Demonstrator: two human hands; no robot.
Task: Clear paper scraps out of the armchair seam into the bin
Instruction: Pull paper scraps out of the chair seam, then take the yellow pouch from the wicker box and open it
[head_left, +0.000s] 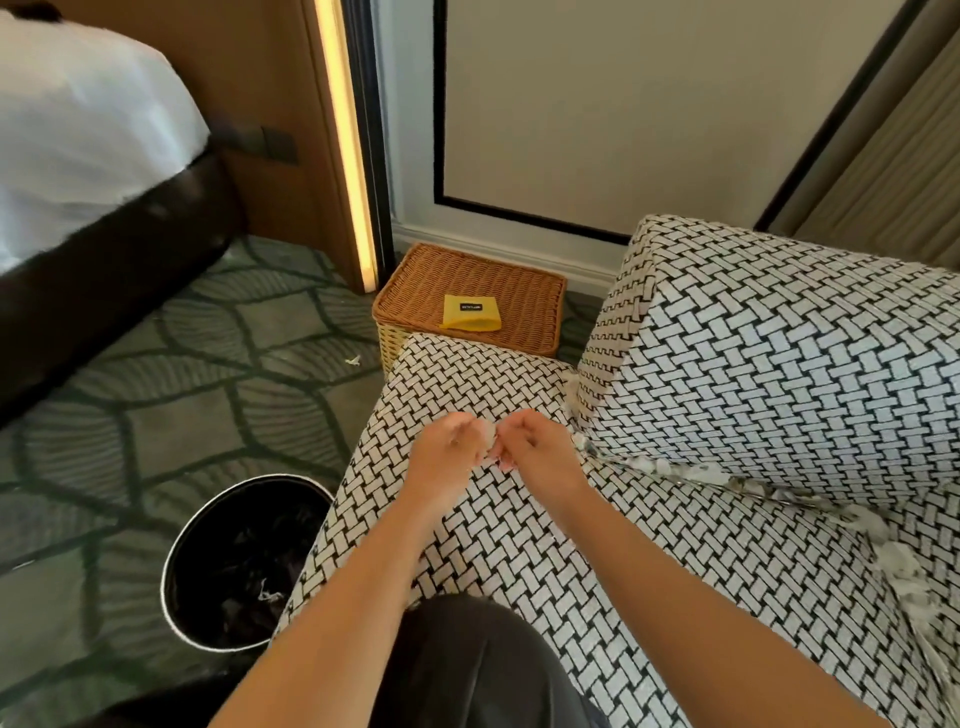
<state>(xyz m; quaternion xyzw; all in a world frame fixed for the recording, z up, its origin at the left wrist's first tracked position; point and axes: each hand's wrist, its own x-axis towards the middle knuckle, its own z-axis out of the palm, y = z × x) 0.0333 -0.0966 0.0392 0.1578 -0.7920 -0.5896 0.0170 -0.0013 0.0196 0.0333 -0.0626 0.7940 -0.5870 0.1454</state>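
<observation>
1. Hotel-type room, green leaf-pattern carpet, with a black-and-white woven-print armchair filling the right half of the frame.
2. Bottom centre: the person's knee in dark trousers rested against the seat edge, with both bare forearms reaching up the frame.
3. Lower left: a round black bin stood on the carpet just beside the seat, with one pale scrap lying inside it.
4. Centre: the left hand and right hand met over the seat cushion, knuckles up, fingers curled, fingertips almost touching. A pale bit showed between them; it was blurred, so I cannot tell whether either hand pinched a scrap.
5. Centre right: paper scraps were wedged along the seam between the seat and the upholstered side, running down towards the right edge.
6. Left of centre: one loose scrap lay on the carpet.
7. Upper centre: a wicker basket sat behind the seat, a yellow pouch on its lid.
8. Upper left: a bed with white bedding over a dark base.
9. Top: a lit vertical strip, a cream wall panel, and a curtain at the upper right.
</observation>
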